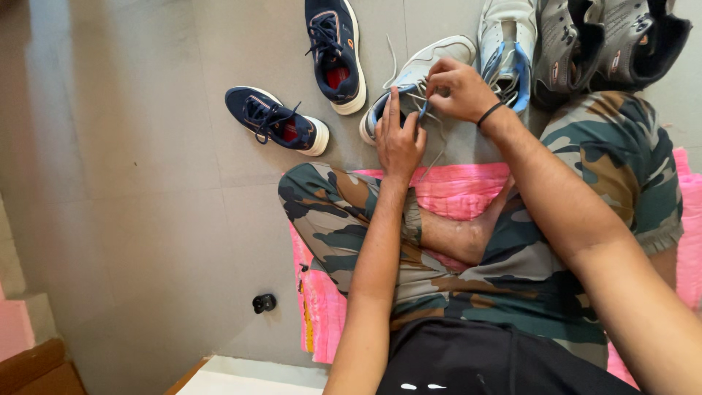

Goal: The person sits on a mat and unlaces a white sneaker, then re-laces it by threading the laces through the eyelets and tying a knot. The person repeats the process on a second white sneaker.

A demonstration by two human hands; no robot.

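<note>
Two navy sneakers (278, 121) lie aside on the far left floor. Your left hand (399, 139) pins the grey-and-blue shoe (417, 77) just beyond your knees, steadying it, while your right hand (457, 91) pinches its lace (437, 150). Grey boots (607, 44) wait far right.

Two navy sneakers (336, 51), two grey-blue sneakers (428, 69), two dark grey shoes (607, 44), one pink mat (461, 190)

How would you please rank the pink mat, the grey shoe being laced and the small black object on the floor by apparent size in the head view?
1. Pink mat, partly hidden by the legs.
2. Grey shoe.
3. Small black object.
</note>
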